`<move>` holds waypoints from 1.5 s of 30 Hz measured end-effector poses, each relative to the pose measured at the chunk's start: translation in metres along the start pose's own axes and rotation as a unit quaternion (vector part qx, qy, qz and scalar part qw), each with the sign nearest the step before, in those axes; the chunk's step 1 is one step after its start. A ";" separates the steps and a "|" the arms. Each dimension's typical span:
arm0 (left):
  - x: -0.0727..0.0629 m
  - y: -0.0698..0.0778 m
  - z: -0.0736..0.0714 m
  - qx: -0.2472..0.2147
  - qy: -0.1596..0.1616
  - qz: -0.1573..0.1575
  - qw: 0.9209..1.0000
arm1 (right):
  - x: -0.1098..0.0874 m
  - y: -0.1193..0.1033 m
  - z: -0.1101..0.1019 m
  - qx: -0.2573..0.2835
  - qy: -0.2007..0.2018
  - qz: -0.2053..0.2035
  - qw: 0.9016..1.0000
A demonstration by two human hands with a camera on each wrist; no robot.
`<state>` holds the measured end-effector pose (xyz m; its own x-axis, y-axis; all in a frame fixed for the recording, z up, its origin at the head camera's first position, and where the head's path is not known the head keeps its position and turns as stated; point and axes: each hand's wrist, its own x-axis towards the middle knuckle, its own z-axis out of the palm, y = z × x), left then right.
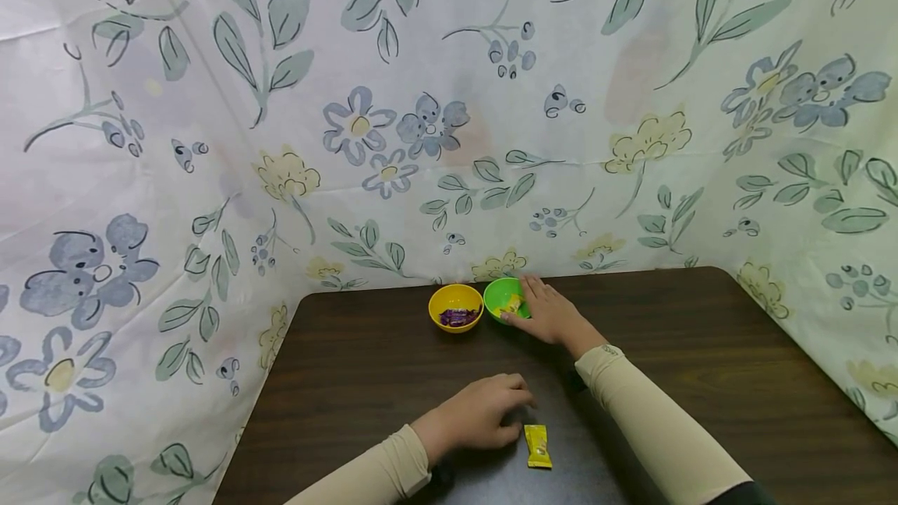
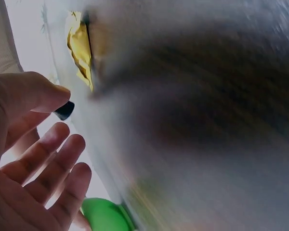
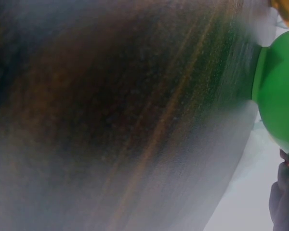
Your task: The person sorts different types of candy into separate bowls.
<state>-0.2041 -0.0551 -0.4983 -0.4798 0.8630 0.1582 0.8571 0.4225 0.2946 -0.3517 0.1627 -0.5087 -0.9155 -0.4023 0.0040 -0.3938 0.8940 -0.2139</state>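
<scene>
At the far side of the table, my right hand holds the right side of a green bowl, thumb at its front and fingers toward its back. Yellow-wrapped candy lies inside that bowl. My left hand hovers low over the near part of the table, fingers loosely bent. Just right of its fingertips lies one yellow-wrapped candy, apart from the hand. In the left wrist view the same candy sits beyond the thumb. The right wrist view shows the green bowl with dark fingers at its side.
A yellow bowl with purple-wrapped candies stands directly left of the green one. The dark wooden table ends at a floral cloth hanging behind and along both sides.
</scene>
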 end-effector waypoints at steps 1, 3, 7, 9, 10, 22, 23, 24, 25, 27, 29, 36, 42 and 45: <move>0.000 0.001 0.001 0.002 -0.002 0.002 1.000 | 0.000 0.000 0.000 0.001 0.000 0.000 1.000; 0.001 0.003 0.002 0.003 -0.008 0.006 1.000 | 0.000 -0.001 0.000 0.002 -0.001 -0.001 1.000; 0.002 0.005 0.003 -0.009 -0.024 0.011 1.000 | 0.000 -0.002 0.001 0.003 -0.001 -0.002 1.000; 0.003 0.007 0.002 -0.011 -0.030 0.014 0.999 | 0.000 -0.001 0.002 0.003 0.000 0.000 1.000; 0.004 0.008 0.001 -0.013 -0.035 0.014 0.999 | -0.001 -0.001 0.002 0.004 0.000 0.001 1.000; 0.016 0.014 0.006 -0.009 -0.070 0.028 0.997 | -0.010 0.014 0.005 0.006 -0.003 0.021 1.000; 0.016 0.014 0.006 -0.008 -0.072 0.029 0.997 | -0.010 0.014 0.005 0.007 -0.003 0.020 1.000; 0.016 0.014 0.007 -0.008 -0.074 0.029 0.997 | -0.010 0.014 0.005 0.009 -0.004 0.020 1.000; 0.016 0.014 0.007 -0.008 -0.076 0.029 0.997 | -0.009 0.013 0.005 0.010 -0.004 0.020 1.000; 0.017 0.015 0.008 -0.008 -0.080 0.029 0.996 | -0.009 0.012 0.005 0.011 -0.005 0.020 1.000; 0.017 0.015 0.008 -0.009 -0.085 0.030 0.996 | -0.008 0.011 0.004 0.011 -0.005 0.018 1.000; 0.018 0.020 0.007 -0.009 -0.111 0.038 0.993 | -0.007 0.005 0.002 0.010 -0.006 0.013 1.000; 0.015 0.020 0.011 0.005 -0.118 0.032 0.992 | -0.003 0.000 0.002 0.013 -0.006 0.004 1.000; 0.014 0.020 0.012 0.014 -0.118 0.029 0.992 | -0.001 -0.001 0.001 0.011 -0.004 0.003 1.000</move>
<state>-0.1917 -0.0311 -0.5019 -0.3752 0.9254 -0.0528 0.8885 0.3753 0.2639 -0.3498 0.1618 -0.5098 -0.9172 -0.3983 -0.0062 -0.3857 0.8920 -0.2358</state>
